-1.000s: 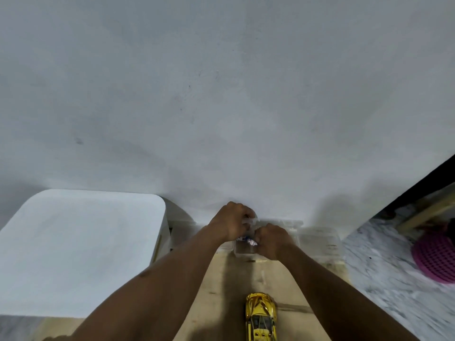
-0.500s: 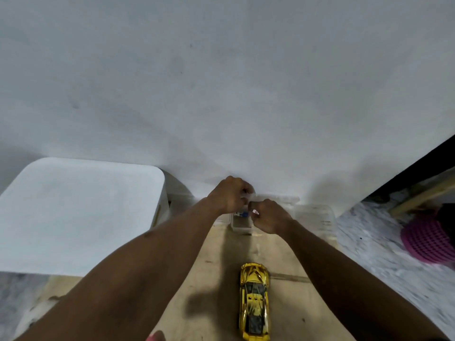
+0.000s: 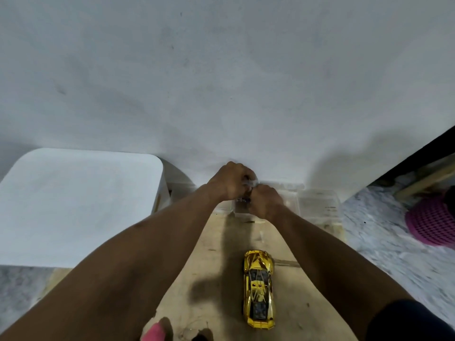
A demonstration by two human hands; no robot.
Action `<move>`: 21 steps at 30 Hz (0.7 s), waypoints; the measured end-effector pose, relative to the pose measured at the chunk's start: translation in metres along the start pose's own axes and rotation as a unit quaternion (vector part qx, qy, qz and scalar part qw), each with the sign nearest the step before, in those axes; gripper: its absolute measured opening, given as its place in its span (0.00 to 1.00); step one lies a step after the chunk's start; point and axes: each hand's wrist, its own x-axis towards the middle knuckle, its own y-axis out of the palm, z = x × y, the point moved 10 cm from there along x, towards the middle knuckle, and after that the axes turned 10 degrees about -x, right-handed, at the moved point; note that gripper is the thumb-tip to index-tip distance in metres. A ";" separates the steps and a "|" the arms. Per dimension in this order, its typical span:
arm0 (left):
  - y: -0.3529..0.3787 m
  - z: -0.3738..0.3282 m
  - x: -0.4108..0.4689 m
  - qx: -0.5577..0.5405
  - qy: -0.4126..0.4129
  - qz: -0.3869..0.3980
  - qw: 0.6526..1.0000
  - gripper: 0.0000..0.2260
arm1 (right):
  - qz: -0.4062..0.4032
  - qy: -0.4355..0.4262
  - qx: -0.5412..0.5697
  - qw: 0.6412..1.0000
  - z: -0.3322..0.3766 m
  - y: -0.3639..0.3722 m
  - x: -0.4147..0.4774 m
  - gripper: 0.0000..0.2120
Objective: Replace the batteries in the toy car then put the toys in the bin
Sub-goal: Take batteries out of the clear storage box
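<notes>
My left hand (image 3: pixel 231 180) and my right hand (image 3: pixel 266 203) are closed together at the far end of the wooden board, close to the wall. Between them they pinch a small clear-wrapped pack (image 3: pixel 243 199) with dark and bluish contents; most of it is hidden by the fingers. The hands hover over a clear plastic box (image 3: pixel 291 201). A shiny gold toy car (image 3: pixel 258 289) stands on the board nearer to me, nose toward the wall, untouched. A large white bin (image 3: pixel 78 205) stands at the left.
A clear lid (image 3: pixel 320 205) lies right of the box. The wooden board (image 3: pixel 211 262) rests on a speckled floor. A pink mesh basket (image 3: pixel 433 225) is at the right edge, and a pink object (image 3: pixel 154 332) pokes in at the bottom. The white wall is straight ahead.
The view has tilted down, so more of the gold car and the board shows. Both hands stay together on the small pack above the clear box, right hand slightly lower.
</notes>
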 end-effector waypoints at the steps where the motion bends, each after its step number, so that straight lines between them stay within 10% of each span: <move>1: 0.000 0.000 0.000 -0.003 0.001 0.001 1.000 0.12 | -0.004 -0.001 -0.011 1.000 0.001 0.001 -0.001 0.14; 21: 0.000 0.002 -0.005 -0.015 -0.033 0.001 0.999 0.14 | 0.013 0.001 0.166 0.986 -0.023 0.011 -0.009 0.11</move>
